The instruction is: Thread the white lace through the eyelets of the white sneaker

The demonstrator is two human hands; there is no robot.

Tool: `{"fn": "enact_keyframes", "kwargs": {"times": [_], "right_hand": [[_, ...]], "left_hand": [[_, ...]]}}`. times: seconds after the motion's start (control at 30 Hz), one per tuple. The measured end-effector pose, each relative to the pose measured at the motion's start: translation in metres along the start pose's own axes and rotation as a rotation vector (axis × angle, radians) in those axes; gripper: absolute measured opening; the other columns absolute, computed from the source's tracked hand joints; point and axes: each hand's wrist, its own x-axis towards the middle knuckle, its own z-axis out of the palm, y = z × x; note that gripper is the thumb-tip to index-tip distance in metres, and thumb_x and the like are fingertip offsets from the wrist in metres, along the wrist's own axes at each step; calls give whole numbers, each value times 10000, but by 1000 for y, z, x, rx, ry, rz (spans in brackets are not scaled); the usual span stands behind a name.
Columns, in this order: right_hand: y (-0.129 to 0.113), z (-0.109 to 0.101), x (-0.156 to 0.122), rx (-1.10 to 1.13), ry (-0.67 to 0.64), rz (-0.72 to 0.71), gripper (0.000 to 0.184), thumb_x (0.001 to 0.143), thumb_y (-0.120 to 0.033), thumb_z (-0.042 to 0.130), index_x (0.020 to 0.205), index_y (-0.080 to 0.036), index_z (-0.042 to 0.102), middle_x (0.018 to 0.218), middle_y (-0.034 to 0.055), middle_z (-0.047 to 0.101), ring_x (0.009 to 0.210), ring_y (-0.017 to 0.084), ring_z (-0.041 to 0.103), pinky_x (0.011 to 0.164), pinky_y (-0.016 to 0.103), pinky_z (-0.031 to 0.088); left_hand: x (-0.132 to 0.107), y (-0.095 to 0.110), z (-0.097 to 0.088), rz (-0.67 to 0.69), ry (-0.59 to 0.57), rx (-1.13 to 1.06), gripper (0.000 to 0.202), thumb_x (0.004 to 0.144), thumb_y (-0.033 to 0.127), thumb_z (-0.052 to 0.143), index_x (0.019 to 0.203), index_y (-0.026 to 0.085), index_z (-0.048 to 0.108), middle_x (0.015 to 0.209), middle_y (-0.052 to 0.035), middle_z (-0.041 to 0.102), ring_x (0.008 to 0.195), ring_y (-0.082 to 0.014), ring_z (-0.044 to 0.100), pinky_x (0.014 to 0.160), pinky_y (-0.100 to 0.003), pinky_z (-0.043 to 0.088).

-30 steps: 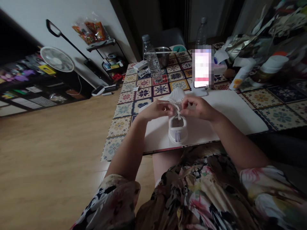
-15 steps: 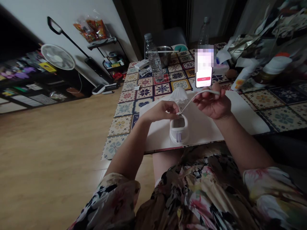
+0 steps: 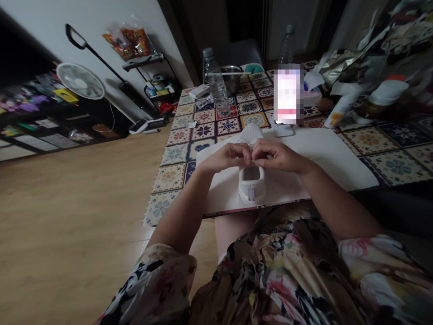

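A white sneaker (image 3: 252, 193) stands on a white board, heel toward me and toe pointing away. My left hand (image 3: 232, 157) is at the top of its opening, thumb and fingers pinched together on the shoelace. Right beside it, my right hand (image 3: 275, 155) is closed too, its fingertips pinching the shoelace at the same spot. Both hands cover the lacing, so the lace itself hardly shows. Beyond the fingers the white toe (image 3: 251, 132) sticks out.
Under the sneaker lies the white board (image 3: 331, 162) on a patterned tablecloth (image 3: 169, 174). A lit phone (image 3: 287, 95) stands upright behind the board. Further back are a plastic bottle (image 3: 218, 85), a metal pot (image 3: 233, 79) and white bottles (image 3: 345, 106) at the right.
My right hand has come down and left from beside the phone, where it held the lace drawn out, to meet my left hand at the sneaker. The left hand has barely moved.
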Motion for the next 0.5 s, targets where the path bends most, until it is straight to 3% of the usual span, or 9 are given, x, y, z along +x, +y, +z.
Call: {"fn": "enact_keyframes", "kwargs": {"times": [0.13,0.27,0.37,0.5], "right_hand": [[-2,0,0,144,39,92,232,856,-400,690,769,-200,610,817,-1,541,758,134,503,716,284,435],[-5,-2,0,438,114,218,365,818,-542,700,759,-204,574,758,-11,524,697,128,487,668,289,440],[-4,-8,1,604,343,220,409,740,-571,762,758,-228,540,729,-24,514,702,133,532,695,306,481],[4,-23,2,583,695,140,391,773,-594,717,763,-257,519,660,-43,454,593,111,496,595,281,479]], "left_hand": [[-1,-4,-2,5,43,-91,427,664,573,799,618,178,644,697,-19,540,686,-135,511,690,-300,445],[-4,-7,-5,79,198,-224,572,589,693,776,523,192,508,662,-20,465,682,-153,495,681,-339,458],[-5,-6,-10,177,409,-323,623,580,724,757,518,198,429,653,-14,421,688,-156,494,677,-342,480],[-8,-2,-16,272,754,-439,497,781,694,628,627,226,563,703,-20,507,707,-140,537,680,-290,500]]}}
